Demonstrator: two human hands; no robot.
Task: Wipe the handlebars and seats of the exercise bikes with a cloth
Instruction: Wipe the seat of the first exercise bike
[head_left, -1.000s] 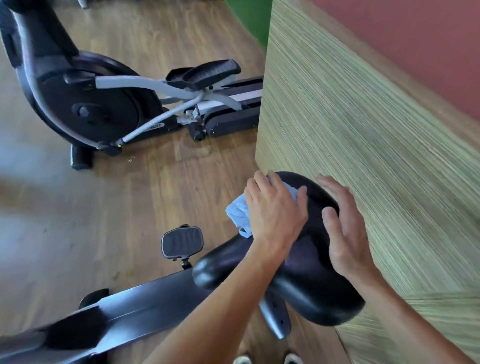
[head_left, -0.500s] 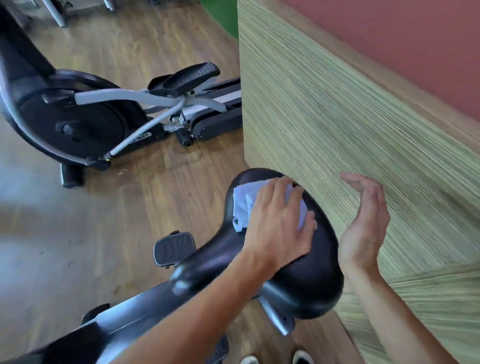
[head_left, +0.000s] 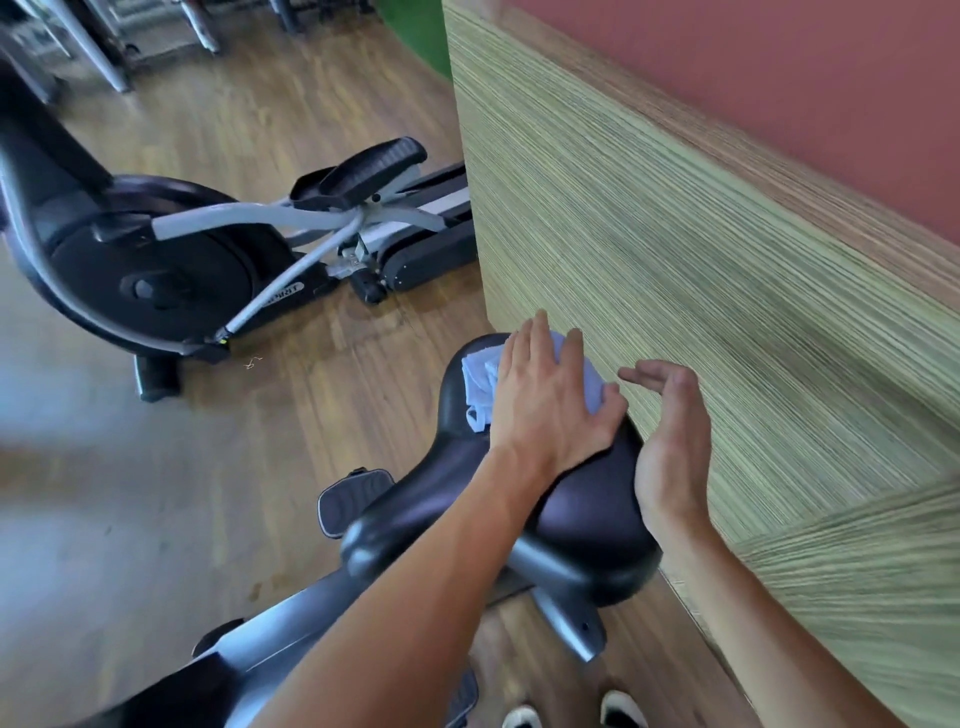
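- The left hand (head_left: 553, 400) lies flat on a pale blue cloth (head_left: 480, 382), fingers straight and spread, pressing it onto the wide rear part of the black seat (head_left: 587, 514); nothing is curled round the cloth, it is simply held down under the palm and fingers
- The cloth is bunched, its folds showing left of the hand and a strip of it between the fingers and thumb; it sits on the far end of the seat, close to the panel
- The right hand (head_left: 670, 441) is at the seat's right edge, between the seat and the striped green-brown panel (head_left: 675, 270); its fingers are loosely bent and apart, holding nothing; whether its heel touches the seat I cannot tell
- The seat belongs to the exercise bike (head_left: 249, 654) in the lower part of the view; its narrow nose points toward the lower left; one pedal (head_left: 353, 499) shows just left of the seat
- An elliptical trainer (head_left: 171, 270) stands well apart on the wooden floor (head_left: 332, 395), its foot plates reaching toward the panel
- A red wall (head_left: 779, 78) rises above the panel; the toes of two white shoes (head_left: 566, 714) show at the bottom edge
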